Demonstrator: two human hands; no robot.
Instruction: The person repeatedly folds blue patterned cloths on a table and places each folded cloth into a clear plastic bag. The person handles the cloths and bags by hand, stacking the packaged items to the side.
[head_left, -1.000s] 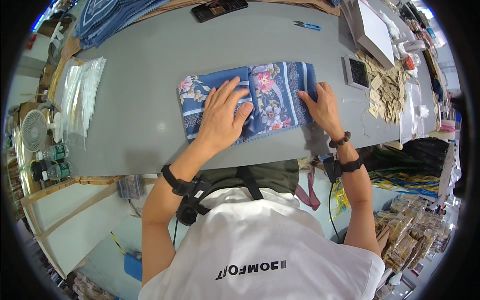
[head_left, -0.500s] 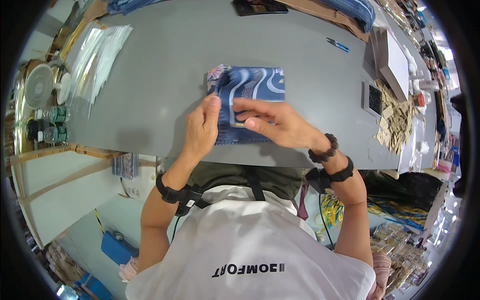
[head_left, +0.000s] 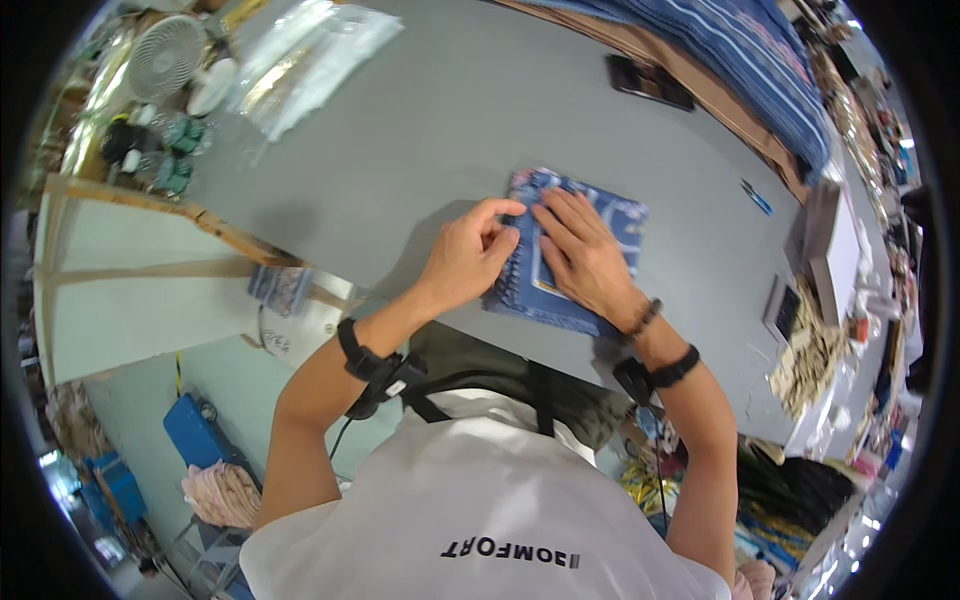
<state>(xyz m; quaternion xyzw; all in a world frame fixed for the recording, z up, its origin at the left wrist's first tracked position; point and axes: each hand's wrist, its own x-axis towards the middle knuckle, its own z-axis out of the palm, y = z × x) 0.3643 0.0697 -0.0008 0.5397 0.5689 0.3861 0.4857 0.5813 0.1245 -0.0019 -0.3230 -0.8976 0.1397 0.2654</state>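
Observation:
A folded blue cloth (head_left: pixel 532 296) with pale wavy stripes, flower patches and a fringed edge lies on the grey table in front of me. At its left edge, my left hand (head_left: pixel 468 252) has the thumb and index finger closed on the fold. My right hand (head_left: pixel 590 258) rests on top with outstretched fingers, palm down, and hides the middle of the cloth. Part of a small label shows beside the right thumb.
A phone (head_left: pixel 650 82) lies near stacked blue cloth (head_left: pixel 730 60) at the far right. Small blue-handled snips (head_left: pixel 757 197), a white box (head_left: pixel 832 240) and a pile of tan tags (head_left: pixel 805 365) are on the right. Clear plastic sleeves (head_left: pixel 310 65) lie far left.
My right hand has come down from above the cloth and now lies flat on it. The raised left flap is now folded down. The view has turned, shifting the scene.

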